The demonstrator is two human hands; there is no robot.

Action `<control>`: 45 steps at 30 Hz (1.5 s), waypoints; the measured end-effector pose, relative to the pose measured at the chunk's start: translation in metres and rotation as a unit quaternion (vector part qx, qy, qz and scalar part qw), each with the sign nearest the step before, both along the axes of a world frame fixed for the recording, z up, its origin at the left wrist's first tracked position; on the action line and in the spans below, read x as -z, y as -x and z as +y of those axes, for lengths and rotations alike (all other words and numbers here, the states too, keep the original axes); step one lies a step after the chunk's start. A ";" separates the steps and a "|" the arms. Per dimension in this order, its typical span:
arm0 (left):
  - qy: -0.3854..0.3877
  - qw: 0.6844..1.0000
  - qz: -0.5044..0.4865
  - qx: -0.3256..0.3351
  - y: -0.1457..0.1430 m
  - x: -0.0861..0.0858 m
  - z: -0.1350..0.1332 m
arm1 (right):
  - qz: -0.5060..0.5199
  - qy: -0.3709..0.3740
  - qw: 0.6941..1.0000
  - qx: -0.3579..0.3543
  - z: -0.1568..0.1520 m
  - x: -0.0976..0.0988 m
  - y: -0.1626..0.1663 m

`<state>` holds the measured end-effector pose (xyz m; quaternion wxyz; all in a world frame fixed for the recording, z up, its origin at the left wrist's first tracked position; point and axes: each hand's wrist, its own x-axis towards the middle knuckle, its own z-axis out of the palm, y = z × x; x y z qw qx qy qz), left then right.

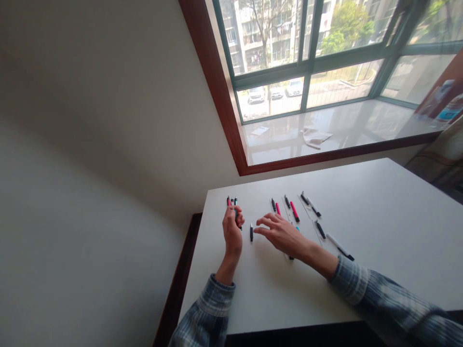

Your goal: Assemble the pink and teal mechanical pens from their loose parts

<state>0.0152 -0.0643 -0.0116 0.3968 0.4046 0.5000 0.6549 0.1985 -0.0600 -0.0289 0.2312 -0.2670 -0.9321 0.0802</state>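
Note:
My left hand [232,229] is closed, with its fingers curled round a slim pen; a bit of teal and a dark end show at the fingers, and the rest is hidden. Just beyond it lie several pens [228,200] with pink, white and teal parts. My right hand [278,233] hovers palm down with fingers apart, holding nothing. Its fingertips are close to a short black pen front section [251,233] with a silver tip, which lies between my hands. Under and behind the right hand are more pen parts, partly covered, including a teal one.
On the white table [383,226], to the right, lie pink pen barrels [294,211], black front sections [320,230], white barrels [340,246] and thin refills [304,206]. A wall stands left; a window sill [278,142] with papers and bottles [450,110] runs behind.

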 end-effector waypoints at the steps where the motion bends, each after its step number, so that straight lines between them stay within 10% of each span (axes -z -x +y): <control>1: 0.005 1.000 0.006 -0.004 0.000 0.000 -0.001 | -0.014 -0.009 1.000 0.001 -0.001 0.000 0.005; 23: 0.037 0.998 -0.050 0.017 -0.004 0.005 -0.003 | 0.026 0.072 0.996 -0.046 0.014 0.010 0.014; 35: -0.019 0.960 -0.237 0.149 0.002 -0.007 -0.003 | 0.100 0.069 0.993 0.003 0.015 0.007 0.012; 40: 0.001 0.992 -0.105 0.071 -0.002 0.002 -0.003 | 0.292 0.175 0.938 0.063 0.026 0.003 -0.003; 45: 0.014 0.995 0.058 0.075 -0.007 0.002 -0.006 | 0.454 0.357 0.809 0.112 0.045 -0.001 -0.022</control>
